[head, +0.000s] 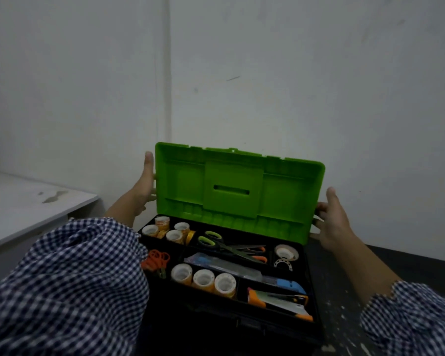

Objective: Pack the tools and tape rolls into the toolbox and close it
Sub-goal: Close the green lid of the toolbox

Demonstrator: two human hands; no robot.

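Green lid [239,186] stands open; my left hand [144,183] at nine o'clock and right hand [333,219] at three grip its ends. Dropped fast, it could pinch my fingers [319,208].

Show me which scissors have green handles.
The large scissors in the middle back compartment. The slimmer scissors against them and the small scissors at the left have orange handles.

Upright green plastic lid [237,191] walls off rear of black compartmented toolbox tray [216,319]; pale wall [293,86] close behind. Left hand [143,186], right hand [332,219] grip lid ends. Tray reachable from above; dark speckled worktop [344,291] open rightward.
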